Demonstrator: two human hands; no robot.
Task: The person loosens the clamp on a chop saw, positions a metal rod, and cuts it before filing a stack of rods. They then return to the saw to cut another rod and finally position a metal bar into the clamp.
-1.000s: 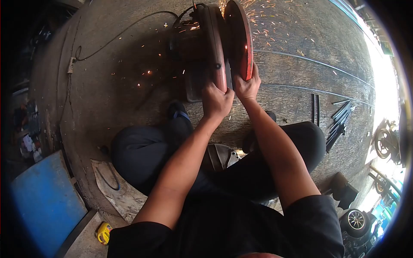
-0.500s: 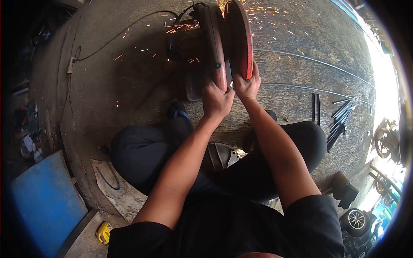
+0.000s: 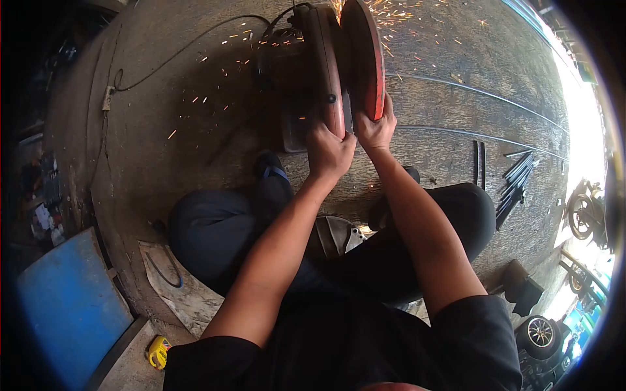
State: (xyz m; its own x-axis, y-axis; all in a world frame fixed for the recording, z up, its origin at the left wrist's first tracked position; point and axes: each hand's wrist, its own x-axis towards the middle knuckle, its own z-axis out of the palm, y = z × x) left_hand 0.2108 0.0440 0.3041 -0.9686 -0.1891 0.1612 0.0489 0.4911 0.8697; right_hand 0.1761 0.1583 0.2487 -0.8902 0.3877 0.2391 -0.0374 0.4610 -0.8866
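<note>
Bare concrete floor (image 3: 182, 150), both hands gripping red chop saw (image 3: 345, 65), sparks

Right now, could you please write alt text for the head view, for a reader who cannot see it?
A squatting person grips a red chop saw on the floor with both hands, left hand beside right hand, and sparks fly from it. Metal rods lie on the floor to the right.
</note>
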